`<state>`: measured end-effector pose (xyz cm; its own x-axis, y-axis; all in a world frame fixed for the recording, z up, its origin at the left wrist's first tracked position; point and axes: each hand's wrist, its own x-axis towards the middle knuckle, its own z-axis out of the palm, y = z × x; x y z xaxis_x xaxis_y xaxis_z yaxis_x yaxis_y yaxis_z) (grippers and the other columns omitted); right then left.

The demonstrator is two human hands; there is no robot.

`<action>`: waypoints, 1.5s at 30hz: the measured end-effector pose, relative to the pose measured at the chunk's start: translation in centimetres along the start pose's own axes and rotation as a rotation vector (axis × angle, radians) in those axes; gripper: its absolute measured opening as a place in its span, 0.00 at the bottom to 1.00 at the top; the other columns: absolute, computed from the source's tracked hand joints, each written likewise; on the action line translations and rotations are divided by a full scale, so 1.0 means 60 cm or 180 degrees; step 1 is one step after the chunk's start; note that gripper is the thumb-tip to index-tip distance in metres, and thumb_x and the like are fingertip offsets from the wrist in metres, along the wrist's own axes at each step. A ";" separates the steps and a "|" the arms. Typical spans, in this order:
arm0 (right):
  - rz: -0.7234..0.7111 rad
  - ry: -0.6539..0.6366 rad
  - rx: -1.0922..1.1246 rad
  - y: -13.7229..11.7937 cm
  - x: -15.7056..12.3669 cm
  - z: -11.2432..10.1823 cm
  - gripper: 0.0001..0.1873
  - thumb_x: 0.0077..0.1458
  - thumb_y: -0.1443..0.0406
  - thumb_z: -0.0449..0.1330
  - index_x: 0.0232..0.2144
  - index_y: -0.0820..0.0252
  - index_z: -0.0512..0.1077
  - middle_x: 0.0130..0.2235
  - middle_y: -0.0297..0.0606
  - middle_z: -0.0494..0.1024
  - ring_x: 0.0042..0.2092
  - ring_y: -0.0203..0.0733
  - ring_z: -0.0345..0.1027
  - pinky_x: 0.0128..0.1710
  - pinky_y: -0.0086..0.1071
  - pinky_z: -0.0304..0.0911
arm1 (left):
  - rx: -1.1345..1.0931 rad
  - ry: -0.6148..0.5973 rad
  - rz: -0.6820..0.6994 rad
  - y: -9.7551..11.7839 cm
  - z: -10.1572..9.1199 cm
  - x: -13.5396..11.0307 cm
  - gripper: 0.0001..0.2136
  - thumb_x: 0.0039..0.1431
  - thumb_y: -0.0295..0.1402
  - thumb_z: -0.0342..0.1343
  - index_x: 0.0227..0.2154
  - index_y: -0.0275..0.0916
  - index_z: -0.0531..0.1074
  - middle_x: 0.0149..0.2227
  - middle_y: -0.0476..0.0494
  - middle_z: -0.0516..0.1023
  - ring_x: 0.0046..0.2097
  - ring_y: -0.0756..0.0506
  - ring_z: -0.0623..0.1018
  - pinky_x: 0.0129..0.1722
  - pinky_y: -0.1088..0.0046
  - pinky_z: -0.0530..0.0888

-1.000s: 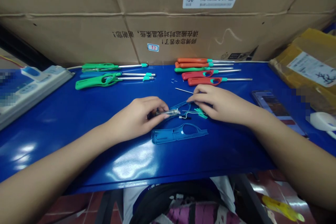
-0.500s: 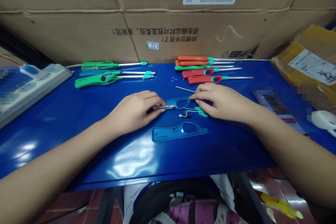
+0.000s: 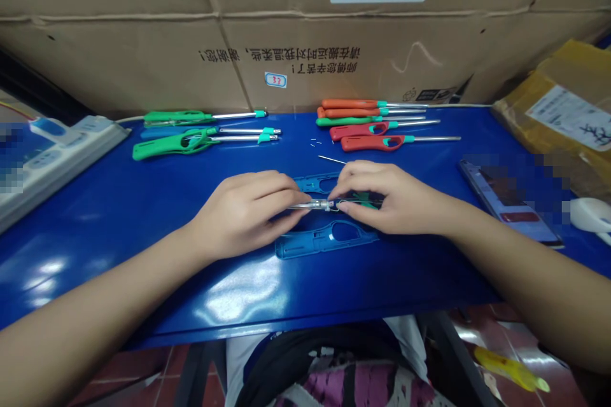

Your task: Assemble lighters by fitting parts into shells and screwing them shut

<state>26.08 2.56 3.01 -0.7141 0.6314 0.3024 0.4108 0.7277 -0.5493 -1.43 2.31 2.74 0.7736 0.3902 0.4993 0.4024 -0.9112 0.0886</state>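
My left hand [image 3: 252, 213] is closed on a small clear lighter gas tank [image 3: 316, 205], whose valve end points right. At that end the thumb and fingers of my right hand [image 3: 389, 197] pinch together on something too small to make out. Green plastic pieces [image 3: 365, 197] and a thin wire show by the right fingers, partly covered. Behind my hands lies one blue lighter handle half [image 3: 305, 185], partly hidden. In front of them the other blue handle half [image 3: 310, 244] rests on the table with its inner side up.
Green and blue lighters [image 3: 176, 147] lie at the back left; orange, green and red lighters [image 3: 372, 142] at the back right. A thin metal rod [image 3: 331, 159] lies beyond my right hand. A power strip [image 3: 57, 165] is left, a phone [image 3: 513, 206] right, and a cardboard box [image 3: 157, 57] behind.
My left hand has brought the gas tank slightly right and nearer, off the rear handle half. My right hand has moved left, its fingertips now meeting at the valve end.
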 end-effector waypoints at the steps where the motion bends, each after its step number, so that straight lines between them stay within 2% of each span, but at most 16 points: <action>1: -0.0028 -0.0077 -0.0143 0.000 -0.001 0.000 0.08 0.63 0.66 0.60 0.42 0.60 0.77 0.42 0.40 0.77 0.45 0.42 0.71 0.48 0.37 0.66 | 0.0078 -0.0070 0.0050 0.001 -0.001 0.000 0.06 0.66 0.30 0.59 0.43 0.37 0.77 0.40 0.45 0.81 0.39 0.47 0.80 0.39 0.72 0.76; 6: 0.0123 -0.0315 -0.0809 0.003 -0.006 -0.019 0.07 0.59 0.67 0.59 0.40 0.59 0.74 0.41 0.40 0.75 0.44 0.44 0.69 0.46 0.38 0.62 | 0.0391 -0.0483 -0.0007 -0.006 -0.001 -0.003 0.07 0.70 0.32 0.53 0.40 0.39 0.77 0.37 0.47 0.81 0.37 0.47 0.80 0.36 0.71 0.75; 9: 0.0521 -0.0383 -0.0918 -0.004 -0.007 -0.038 0.02 0.58 0.66 0.58 0.34 0.57 0.72 0.34 0.36 0.74 0.35 0.39 0.66 0.36 0.34 0.58 | 0.0288 -0.0751 -0.0325 -0.011 -0.002 -0.004 0.08 0.69 0.32 0.53 0.42 0.41 0.77 0.40 0.48 0.81 0.40 0.46 0.81 0.37 0.71 0.74; 11: 0.0846 -0.0487 -0.0975 -0.009 -0.009 -0.053 0.06 0.58 0.64 0.58 0.28 0.56 0.69 0.27 0.31 0.70 0.28 0.36 0.61 0.29 0.32 0.53 | 0.0083 -0.0878 -0.0604 -0.012 -0.005 -0.004 0.08 0.68 0.35 0.55 0.44 0.42 0.77 0.43 0.48 0.81 0.42 0.46 0.81 0.36 0.72 0.74; 14: 0.1073 -0.0698 -0.1067 -0.010 -0.017 -0.076 0.07 0.56 0.63 0.59 0.26 0.56 0.68 0.23 0.29 0.68 0.25 0.34 0.58 0.26 0.31 0.50 | -0.0126 -0.0810 -0.0770 -0.007 -0.010 0.000 0.11 0.65 0.40 0.58 0.45 0.43 0.77 0.44 0.47 0.80 0.43 0.45 0.81 0.36 0.72 0.74; 16: 0.1109 -0.0778 -0.1078 -0.004 -0.024 -0.092 0.02 0.54 0.64 0.59 0.30 0.55 0.72 0.27 0.30 0.73 0.26 0.34 0.62 0.26 0.30 0.52 | -0.0183 -0.0752 -0.0667 -0.001 -0.012 0.003 0.12 0.65 0.43 0.58 0.43 0.42 0.77 0.43 0.46 0.80 0.43 0.45 0.81 0.37 0.71 0.74; 21: 0.1282 -0.1211 -0.1117 0.014 -0.040 -0.114 0.07 0.53 0.61 0.62 0.36 0.54 0.75 0.33 0.33 0.78 0.30 0.38 0.68 0.28 0.31 0.59 | -0.0121 -0.1098 -0.0143 0.016 -0.008 0.004 0.16 0.63 0.50 0.59 0.39 0.40 0.76 0.37 0.47 0.80 0.38 0.44 0.80 0.36 0.68 0.73; 24: 0.1278 -0.1462 -0.1045 0.014 -0.041 -0.112 0.07 0.55 0.62 0.60 0.36 0.54 0.76 0.34 0.34 0.79 0.31 0.39 0.70 0.30 0.31 0.61 | -0.0074 -0.1174 -0.0082 0.016 -0.005 0.000 0.15 0.65 0.48 0.58 0.40 0.41 0.76 0.37 0.48 0.80 0.37 0.44 0.81 0.35 0.67 0.73; 28: 0.1227 -0.1590 -0.0979 0.008 -0.039 -0.105 0.07 0.56 0.65 0.57 0.34 0.55 0.77 0.33 0.35 0.79 0.31 0.38 0.70 0.30 0.31 0.60 | -0.0013 -0.1146 -0.0186 0.008 -0.010 -0.003 0.13 0.65 0.46 0.59 0.43 0.42 0.76 0.41 0.48 0.82 0.39 0.44 0.82 0.37 0.68 0.73; 36: 0.1300 -0.1354 -0.1307 -0.002 -0.038 -0.100 0.05 0.57 0.63 0.58 0.32 0.54 0.74 0.32 0.34 0.78 0.28 0.38 0.67 0.28 0.32 0.57 | 0.0130 -0.1261 -0.0305 0.002 -0.019 -0.002 0.14 0.64 0.48 0.58 0.40 0.43 0.76 0.38 0.48 0.81 0.37 0.43 0.81 0.33 0.67 0.72; 39: 0.1017 -0.1097 -0.0904 -0.011 -0.038 -0.103 0.05 0.59 0.62 0.59 0.36 0.55 0.74 0.33 0.33 0.77 0.29 0.36 0.66 0.29 0.31 0.58 | 0.0109 -0.1255 -0.0336 0.002 -0.017 -0.001 0.14 0.64 0.48 0.58 0.41 0.43 0.76 0.37 0.47 0.81 0.36 0.43 0.81 0.33 0.68 0.72; 43: 0.0691 -0.1166 -0.0173 -0.016 -0.039 -0.098 0.06 0.62 0.61 0.61 0.38 0.56 0.75 0.30 0.31 0.74 0.27 0.32 0.63 0.28 0.29 0.58 | 0.0032 -0.1228 -0.0370 0.000 -0.015 -0.002 0.15 0.64 0.48 0.58 0.42 0.43 0.76 0.39 0.47 0.82 0.37 0.44 0.82 0.34 0.69 0.73; 45: 0.0598 -0.1190 -0.0052 -0.013 -0.039 -0.090 0.05 0.62 0.62 0.61 0.37 0.57 0.76 0.30 0.31 0.73 0.27 0.31 0.61 0.29 0.28 0.58 | 0.0004 -0.1251 -0.0360 -0.002 -0.016 -0.002 0.15 0.65 0.48 0.57 0.43 0.43 0.76 0.39 0.47 0.82 0.37 0.43 0.81 0.35 0.68 0.74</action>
<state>30.47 1.95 6.95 -0.7811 0.6151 -0.1071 0.5604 0.6151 -0.5547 -2.05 2.23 3.46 0.8525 0.5089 0.1192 0.4960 -0.8596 0.1227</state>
